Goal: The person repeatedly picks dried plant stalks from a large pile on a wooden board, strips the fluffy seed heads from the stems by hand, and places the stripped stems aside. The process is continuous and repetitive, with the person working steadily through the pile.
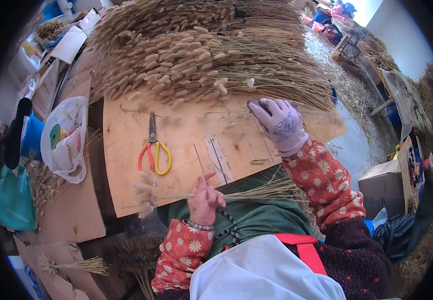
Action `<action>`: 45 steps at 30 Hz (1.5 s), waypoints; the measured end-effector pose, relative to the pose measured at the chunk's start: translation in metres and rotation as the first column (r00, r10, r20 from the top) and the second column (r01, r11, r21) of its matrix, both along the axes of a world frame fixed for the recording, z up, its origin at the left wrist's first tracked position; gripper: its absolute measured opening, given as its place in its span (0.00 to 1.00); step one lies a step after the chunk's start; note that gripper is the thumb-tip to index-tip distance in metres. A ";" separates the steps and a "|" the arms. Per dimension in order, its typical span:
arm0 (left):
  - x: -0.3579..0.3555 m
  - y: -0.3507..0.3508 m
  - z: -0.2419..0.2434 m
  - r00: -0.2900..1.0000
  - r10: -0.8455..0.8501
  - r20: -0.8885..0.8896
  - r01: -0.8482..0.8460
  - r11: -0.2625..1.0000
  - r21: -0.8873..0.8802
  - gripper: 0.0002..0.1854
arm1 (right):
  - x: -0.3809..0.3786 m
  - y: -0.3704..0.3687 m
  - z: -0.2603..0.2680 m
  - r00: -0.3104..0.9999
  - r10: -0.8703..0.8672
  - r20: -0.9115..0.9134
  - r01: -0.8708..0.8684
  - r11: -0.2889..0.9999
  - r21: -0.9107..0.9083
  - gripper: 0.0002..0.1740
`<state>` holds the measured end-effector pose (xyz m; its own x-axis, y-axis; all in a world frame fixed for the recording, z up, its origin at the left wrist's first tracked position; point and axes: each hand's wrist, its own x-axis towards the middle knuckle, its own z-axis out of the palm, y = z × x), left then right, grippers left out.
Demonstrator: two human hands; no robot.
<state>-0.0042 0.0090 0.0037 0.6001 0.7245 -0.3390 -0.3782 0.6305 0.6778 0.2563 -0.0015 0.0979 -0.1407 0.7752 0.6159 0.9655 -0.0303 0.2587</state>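
My bare left hand [204,198], a beaded bracelet at its wrist, holds a small bunch of dried bunny-tail grass [145,193] above my lap. Fluffy heads point left, while the stems [261,191] run right across the green cloth. My right hand [279,122] wears a pale glove with darkened fingertips and pinches thin, blurred grass stalks [222,122] over the wooden board [179,153]. Just beyond it lies a large heap of bunny-tail grass [201,56], heads to the left. Scissors [152,146] with one red and one yellow handle rest on the board, blades pointing away.
Left of the board, a white plastic bag [64,157] holds a green spool [55,135]. A tied grass bunch [77,265] lies on cardboard at lower left. A cardboard box [383,183] stands at right. Another person [342,11] is at the far upper right.
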 end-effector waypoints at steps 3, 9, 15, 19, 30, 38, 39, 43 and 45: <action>0.000 0.000 0.000 1.000 0.002 0.005 -0.002 1.000 -0.006 0.26 | 0.002 0.003 -0.014 0.988 -0.132 -0.085 0.110 0.969 -0.219 0.19; 0.000 0.001 -0.001 1.000 0.008 0.005 -0.008 1.000 -0.005 0.26 | 0.010 -0.008 -0.038 0.884 -0.205 -0.421 -0.131 0.756 -0.641 0.19; -0.001 0.000 -0.001 1.000 0.003 -0.016 -0.003 1.000 0.005 0.26 | 0.052 -0.024 -0.024 0.770 -0.330 -0.545 0.033 0.875 -0.482 0.25; 0.001 0.000 -0.001 1.000 0.023 0.001 -0.023 1.000 -0.008 0.25 | 0.083 -0.041 -0.035 0.821 -0.571 0.003 0.442 0.632 -0.636 0.29; 0.000 -0.002 -0.001 1.000 0.007 -0.015 -0.007 1.000 0.020 0.25 | 0.137 -0.040 -0.073 0.892 -0.427 0.148 0.449 0.806 -0.386 0.14; 0.000 -0.002 -0.002 1.000 0.010 -0.022 -0.010 1.000 -0.016 0.25 | 0.121 -0.040 -0.026 0.976 -0.210 -0.059 0.197 0.965 -0.172 0.17; 0.001 -0.001 -0.002 1.000 0.004 -0.024 -0.004 1.000 -0.002 0.25 | 0.116 -0.041 -0.024 0.960 -0.215 -0.182 0.211 0.977 -0.043 0.17; 0.001 -0.002 -0.003 1.000 0.011 -0.025 -0.011 1.000 -0.008 0.25 | 0.105 -0.040 -0.019 0.917 -0.102 -0.385 0.158 0.980 0.118 0.13; 0.000 0.000 -0.002 1.000 -0.004 -0.022 0.005 1.000 0.008 0.25 | 0.102 -0.039 -0.024 0.960 -0.012 -0.279 0.023 0.999 0.034 0.15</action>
